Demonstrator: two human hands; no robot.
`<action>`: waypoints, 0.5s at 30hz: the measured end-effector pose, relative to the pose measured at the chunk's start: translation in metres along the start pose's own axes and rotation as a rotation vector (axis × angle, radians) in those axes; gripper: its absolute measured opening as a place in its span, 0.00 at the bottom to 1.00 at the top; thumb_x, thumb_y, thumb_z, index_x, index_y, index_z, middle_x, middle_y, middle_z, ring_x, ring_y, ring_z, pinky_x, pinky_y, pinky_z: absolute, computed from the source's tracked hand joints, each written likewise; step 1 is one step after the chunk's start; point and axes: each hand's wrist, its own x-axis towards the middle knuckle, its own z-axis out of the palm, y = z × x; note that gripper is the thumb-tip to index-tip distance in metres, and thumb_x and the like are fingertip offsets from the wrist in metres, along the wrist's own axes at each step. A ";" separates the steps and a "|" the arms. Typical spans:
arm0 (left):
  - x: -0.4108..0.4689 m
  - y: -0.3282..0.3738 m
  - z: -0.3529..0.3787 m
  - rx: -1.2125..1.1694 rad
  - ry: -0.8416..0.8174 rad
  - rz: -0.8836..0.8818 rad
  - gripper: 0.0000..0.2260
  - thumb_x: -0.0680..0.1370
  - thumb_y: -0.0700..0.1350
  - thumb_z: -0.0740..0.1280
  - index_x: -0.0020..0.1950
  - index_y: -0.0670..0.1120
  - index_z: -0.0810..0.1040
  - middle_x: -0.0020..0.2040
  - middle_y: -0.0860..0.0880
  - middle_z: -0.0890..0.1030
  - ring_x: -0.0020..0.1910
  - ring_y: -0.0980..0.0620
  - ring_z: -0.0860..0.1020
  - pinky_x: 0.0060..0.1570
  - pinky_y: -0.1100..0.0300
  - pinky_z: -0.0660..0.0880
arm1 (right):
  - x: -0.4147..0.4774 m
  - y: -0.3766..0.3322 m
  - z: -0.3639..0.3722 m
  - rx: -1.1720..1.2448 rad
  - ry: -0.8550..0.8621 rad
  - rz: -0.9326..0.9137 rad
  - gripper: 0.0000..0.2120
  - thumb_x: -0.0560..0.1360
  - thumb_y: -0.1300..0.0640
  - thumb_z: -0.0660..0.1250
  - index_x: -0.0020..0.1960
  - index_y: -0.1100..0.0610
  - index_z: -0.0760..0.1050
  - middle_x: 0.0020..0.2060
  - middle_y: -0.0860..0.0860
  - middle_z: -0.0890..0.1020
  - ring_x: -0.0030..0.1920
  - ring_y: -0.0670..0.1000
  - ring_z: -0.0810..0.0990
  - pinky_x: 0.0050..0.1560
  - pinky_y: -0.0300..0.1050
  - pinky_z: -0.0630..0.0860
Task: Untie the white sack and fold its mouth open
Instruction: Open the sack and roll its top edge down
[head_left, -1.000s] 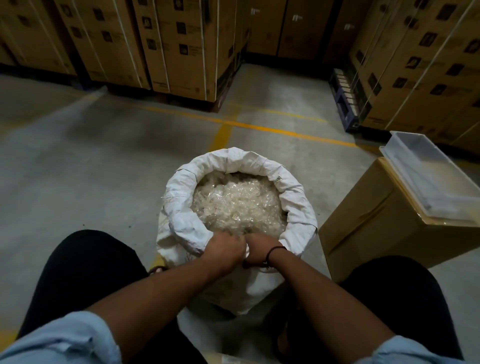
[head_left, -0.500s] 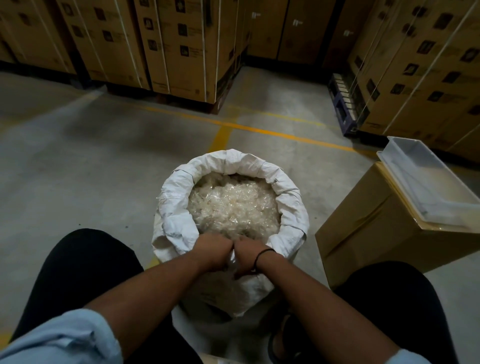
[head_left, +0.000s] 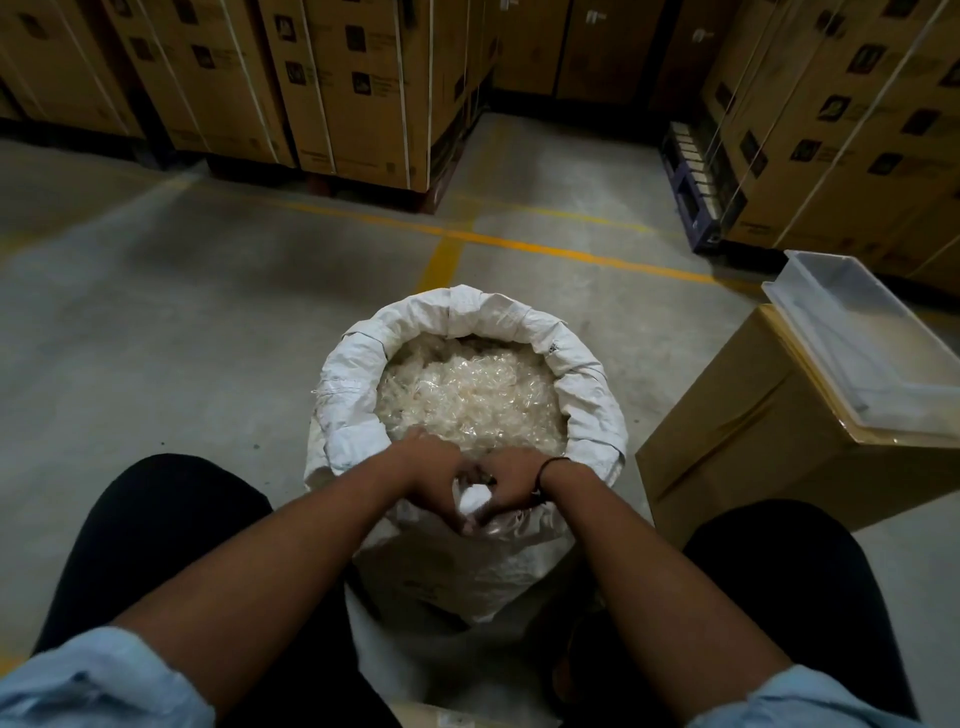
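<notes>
- The white sack (head_left: 470, 312) is standing on the grey floor (head_left: 182, 338) between the person's knees. Its mouth is already lying wide open, and no tie is showing on it.
- Little clear plastic bits (head_left: 467, 395) are filling it nearly to the top.
- The left hand (head_left: 434, 475) and the right hand (head_left: 511, 480) are sitting close together on the near edge of the sack. Both have curled fingers and are pinching a lump of white cloth between them.
- Half a second ago the two fists were touching side by side on that edge. Now they are tipping apart a little, and the white cloth is poking out between them (so the last bit of the edge is getting rolled down, I think).
- The rest of the edge is already looking like a fat rolled collar, so the job is seeming nearly done.
- A brown box (head_left: 753, 457) with a clear tray (head_left: 857, 353) on top is sitting just beside the sack on the right.
</notes>
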 end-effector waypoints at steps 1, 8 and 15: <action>0.000 -0.006 -0.004 -0.053 0.003 -0.003 0.37 0.63 0.73 0.71 0.70 0.60 0.74 0.64 0.55 0.80 0.64 0.50 0.76 0.72 0.39 0.59 | 0.000 0.003 -0.004 0.003 0.058 0.008 0.31 0.64 0.30 0.72 0.58 0.50 0.76 0.51 0.50 0.82 0.49 0.54 0.80 0.51 0.49 0.75; 0.006 -0.047 -0.016 -0.166 0.297 -0.194 0.38 0.67 0.74 0.65 0.71 0.54 0.73 0.72 0.48 0.73 0.68 0.47 0.74 0.68 0.48 0.70 | -0.004 0.023 -0.019 0.018 0.464 0.292 0.42 0.72 0.32 0.64 0.78 0.54 0.58 0.77 0.56 0.61 0.78 0.59 0.54 0.76 0.60 0.56; 0.056 -0.090 -0.038 -0.521 0.392 -0.225 0.31 0.75 0.60 0.72 0.74 0.47 0.71 0.71 0.48 0.76 0.68 0.48 0.75 0.68 0.50 0.72 | 0.039 0.057 -0.053 0.093 0.491 0.378 0.45 0.73 0.30 0.62 0.79 0.54 0.52 0.79 0.60 0.51 0.80 0.62 0.43 0.78 0.59 0.48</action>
